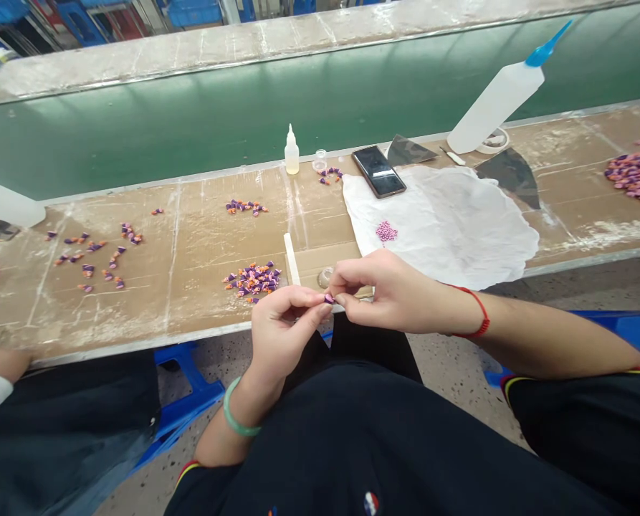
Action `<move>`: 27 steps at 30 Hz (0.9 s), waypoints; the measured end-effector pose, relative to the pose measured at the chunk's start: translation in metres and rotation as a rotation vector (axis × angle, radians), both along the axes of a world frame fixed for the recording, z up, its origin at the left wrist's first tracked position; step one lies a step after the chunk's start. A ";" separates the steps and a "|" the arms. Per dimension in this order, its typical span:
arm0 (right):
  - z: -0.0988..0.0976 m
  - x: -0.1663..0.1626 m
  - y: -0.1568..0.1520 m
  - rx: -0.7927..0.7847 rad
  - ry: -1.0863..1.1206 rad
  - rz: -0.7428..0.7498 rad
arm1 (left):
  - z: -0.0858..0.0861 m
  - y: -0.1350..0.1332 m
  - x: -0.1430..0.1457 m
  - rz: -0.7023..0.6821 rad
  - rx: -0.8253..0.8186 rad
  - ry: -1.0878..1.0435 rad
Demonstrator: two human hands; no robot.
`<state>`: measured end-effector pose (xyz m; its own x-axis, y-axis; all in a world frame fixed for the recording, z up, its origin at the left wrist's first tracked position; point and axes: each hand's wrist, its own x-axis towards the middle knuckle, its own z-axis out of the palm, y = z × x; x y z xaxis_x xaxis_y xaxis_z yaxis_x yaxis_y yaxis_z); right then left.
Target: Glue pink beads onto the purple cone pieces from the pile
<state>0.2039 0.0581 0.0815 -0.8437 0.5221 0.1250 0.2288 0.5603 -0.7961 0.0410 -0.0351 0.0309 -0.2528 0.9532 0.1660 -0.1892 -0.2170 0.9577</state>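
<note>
Left hand (284, 330) and right hand (381, 290) together at the tabletop (201, 236)'s near edge, fingers (346, 274) of both pinched closed on one tiny purple piece (329, 298) between them, purple-and-orange pieces (252, 279) piled to the left, pink beads (386, 231) on a white sheet (459, 222) beyond, rightward

No legible text, phone screen (378, 170) too small to read, shirt emblem (371, 503) unreadable too
</note>
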 end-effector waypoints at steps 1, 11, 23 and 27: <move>0.000 0.000 0.000 0.013 0.002 0.000 | -0.001 0.000 0.000 0.005 -0.003 -0.009; -0.005 0.000 -0.001 0.104 0.023 0.018 | -0.003 0.002 0.001 0.007 0.003 -0.049; -0.007 0.016 0.015 -0.206 0.022 -0.123 | 0.000 0.006 -0.005 0.002 -0.215 0.042; -0.013 0.035 0.027 -0.318 0.040 -0.248 | -0.005 0.011 -0.024 -0.005 -0.208 0.268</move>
